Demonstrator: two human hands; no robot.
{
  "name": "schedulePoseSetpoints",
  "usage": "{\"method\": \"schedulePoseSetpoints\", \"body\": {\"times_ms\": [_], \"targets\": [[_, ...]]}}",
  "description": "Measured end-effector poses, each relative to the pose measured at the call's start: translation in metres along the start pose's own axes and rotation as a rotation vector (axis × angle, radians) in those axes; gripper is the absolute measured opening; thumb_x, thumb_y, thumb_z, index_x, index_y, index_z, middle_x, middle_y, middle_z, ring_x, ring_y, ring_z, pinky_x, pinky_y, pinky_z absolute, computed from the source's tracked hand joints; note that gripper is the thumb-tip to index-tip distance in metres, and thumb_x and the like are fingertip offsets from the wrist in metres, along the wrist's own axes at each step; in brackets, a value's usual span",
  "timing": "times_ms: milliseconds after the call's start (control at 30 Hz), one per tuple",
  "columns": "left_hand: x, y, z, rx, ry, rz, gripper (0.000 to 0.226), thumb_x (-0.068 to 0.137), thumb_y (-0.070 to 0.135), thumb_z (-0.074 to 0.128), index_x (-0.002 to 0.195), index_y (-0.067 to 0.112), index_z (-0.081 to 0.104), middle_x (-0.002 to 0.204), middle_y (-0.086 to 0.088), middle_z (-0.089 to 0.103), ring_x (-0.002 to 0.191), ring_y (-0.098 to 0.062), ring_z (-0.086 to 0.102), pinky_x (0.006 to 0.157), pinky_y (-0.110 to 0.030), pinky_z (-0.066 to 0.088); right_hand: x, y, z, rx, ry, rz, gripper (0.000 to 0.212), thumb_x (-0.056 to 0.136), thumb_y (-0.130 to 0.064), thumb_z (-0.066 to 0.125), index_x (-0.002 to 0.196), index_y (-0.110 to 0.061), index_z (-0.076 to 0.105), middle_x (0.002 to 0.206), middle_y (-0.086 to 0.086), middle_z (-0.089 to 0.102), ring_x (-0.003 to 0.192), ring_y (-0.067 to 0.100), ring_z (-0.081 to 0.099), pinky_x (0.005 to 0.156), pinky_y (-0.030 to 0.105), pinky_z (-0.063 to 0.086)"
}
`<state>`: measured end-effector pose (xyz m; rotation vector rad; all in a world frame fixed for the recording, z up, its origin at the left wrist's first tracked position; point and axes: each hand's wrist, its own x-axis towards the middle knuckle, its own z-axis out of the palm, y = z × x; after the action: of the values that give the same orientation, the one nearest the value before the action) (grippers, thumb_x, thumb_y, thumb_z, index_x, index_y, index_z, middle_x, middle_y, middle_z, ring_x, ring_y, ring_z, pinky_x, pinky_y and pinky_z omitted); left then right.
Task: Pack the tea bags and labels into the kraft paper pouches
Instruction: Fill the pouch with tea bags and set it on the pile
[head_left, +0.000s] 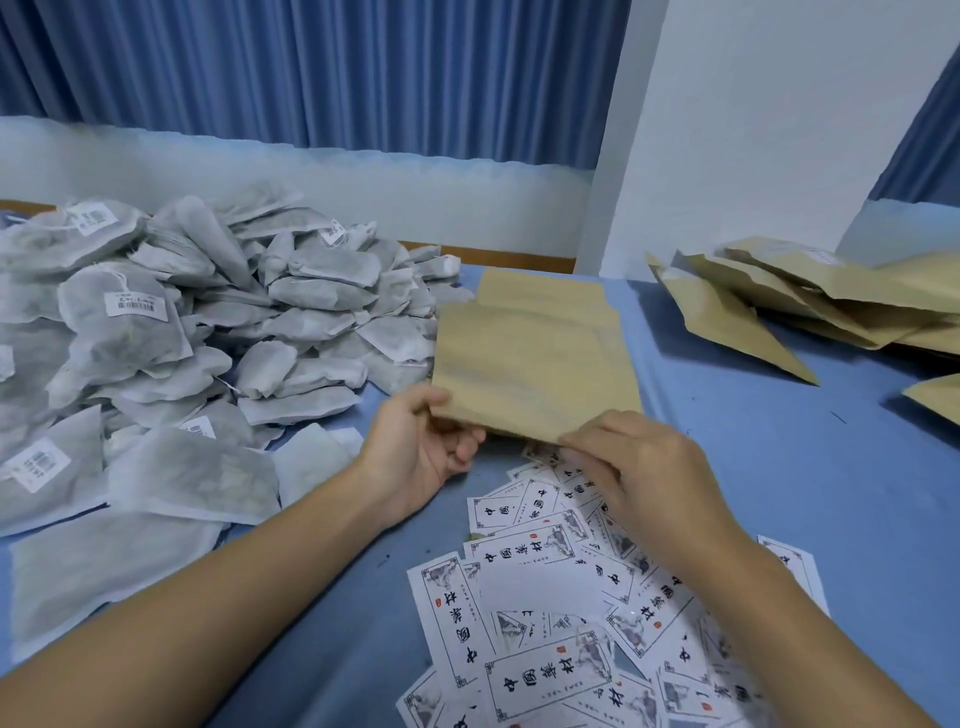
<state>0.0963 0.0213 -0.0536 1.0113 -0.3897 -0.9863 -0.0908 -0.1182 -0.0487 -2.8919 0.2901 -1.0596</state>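
A flat kraft paper pouch (535, 358) lies at the table's middle, its near edge lifted. My left hand (421, 452) pinches that edge at the left corner, and my right hand (639, 467) pinches it further right. Another kraft pouch (540, 288) peeks out behind it. A big heap of grey-white tea bags (171, 332), some with barcode stickers, fills the left side. White printed labels (566, 613) with black characters lie scattered under and in front of my right forearm. Whether anything is inside the held pouch is hidden.
A loose pile of kraft pouches (810, 296) lies at the far right on the blue tablecloth (727, 441). Blue curtains (311, 73) and a white wall stand behind the table.
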Motion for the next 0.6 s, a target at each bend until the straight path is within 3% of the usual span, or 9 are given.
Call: {"method": "schedulePoseSetpoints", "body": {"times_ms": [67,133,200,267,333,433,533,600], "targets": [[0.001,-0.003,-0.003,-0.050,-0.051,0.022,0.056,0.096,0.058,0.040,0.102,0.007,0.062,0.092,-0.019,0.072,0.076,-0.030,0.069,0.054,-0.030,0.044,-0.001,0.002,0.003,0.103,0.024,0.069,0.008,0.092,-0.016,0.073,0.096,-0.016,0.079,0.084,-0.004,0.069,0.074,0.018,0.065,0.062,0.038,0.054],[-0.001,-0.008,0.001,0.064,-0.131,0.003,0.086,0.082,0.082,0.045,0.121,0.007,0.063,0.119,-0.019,0.070,0.109,-0.034,0.069,0.065,-0.041,0.057,0.001,0.000,0.005,0.233,0.027,0.132,0.006,0.092,-0.018,0.073,0.092,-0.018,0.079,0.082,-0.007,0.067,0.072,0.013,0.063,0.064,0.034,0.052],[-0.004,-0.014,0.008,0.132,-0.176,-0.002,0.104,0.067,0.090,0.052,0.132,0.009,0.058,0.126,-0.018,0.067,0.117,-0.034,0.065,0.076,-0.045,0.060,0.001,-0.003,0.009,0.397,-0.006,0.199,0.005,0.089,-0.018,0.076,0.088,-0.020,0.080,0.081,-0.011,0.067,0.071,0.012,0.061,0.065,0.027,0.048],[-0.008,-0.019,0.013,0.112,-0.191,0.046,0.099,0.071,0.084,0.057,0.135,0.009,0.055,0.126,-0.019,0.067,0.118,-0.034,0.064,0.086,-0.049,0.058,0.000,-0.006,0.012,0.535,-0.023,0.261,0.003,0.086,-0.019,0.079,0.087,-0.022,0.081,0.083,-0.011,0.069,0.072,0.015,0.062,0.066,0.030,0.050],[-0.013,-0.025,0.017,0.124,-0.225,0.093,0.073,0.084,0.064,0.063,0.131,0.008,0.057,0.126,-0.019,0.067,0.118,-0.034,0.065,0.091,-0.048,0.057,0.001,-0.006,0.013,0.632,-0.024,0.309,0.009,0.081,-0.024,0.083,0.089,-0.023,0.081,0.088,-0.010,0.070,0.075,0.017,0.065,0.070,0.037,0.053],[-0.019,-0.031,0.020,0.170,-0.260,0.134,0.036,0.091,0.039,0.070,0.113,0.011,0.070,0.118,-0.020,0.070,0.106,-0.030,0.071,0.082,-0.035,0.059,0.001,-0.005,0.014,0.746,-0.070,0.309,0.028,0.072,-0.039,0.085,0.098,-0.027,0.080,0.094,-0.006,0.068,0.082,0.020,0.065,0.071,0.039,0.053],[-0.021,-0.035,0.020,0.201,-0.243,0.163,0.041,0.094,0.033,0.068,0.121,0.002,0.063,0.117,-0.022,0.069,0.109,-0.034,0.069,0.083,-0.034,0.058,0.001,-0.002,0.015,0.831,-0.108,0.306,0.039,0.068,-0.050,0.088,0.102,-0.034,0.078,0.096,-0.005,0.065,0.084,0.019,0.063,0.070,0.032,0.050],[-0.021,-0.034,0.021,0.206,-0.215,0.178,0.044,0.093,0.031,0.068,0.124,0.001,0.059,0.118,-0.023,0.069,0.110,-0.036,0.068,0.083,-0.035,0.058,0.002,0.000,0.014,0.861,-0.114,0.309,0.042,0.065,-0.054,0.087,0.102,-0.037,0.077,0.098,-0.007,0.065,0.085,0.018,0.063,0.072,0.035,0.052]]}}
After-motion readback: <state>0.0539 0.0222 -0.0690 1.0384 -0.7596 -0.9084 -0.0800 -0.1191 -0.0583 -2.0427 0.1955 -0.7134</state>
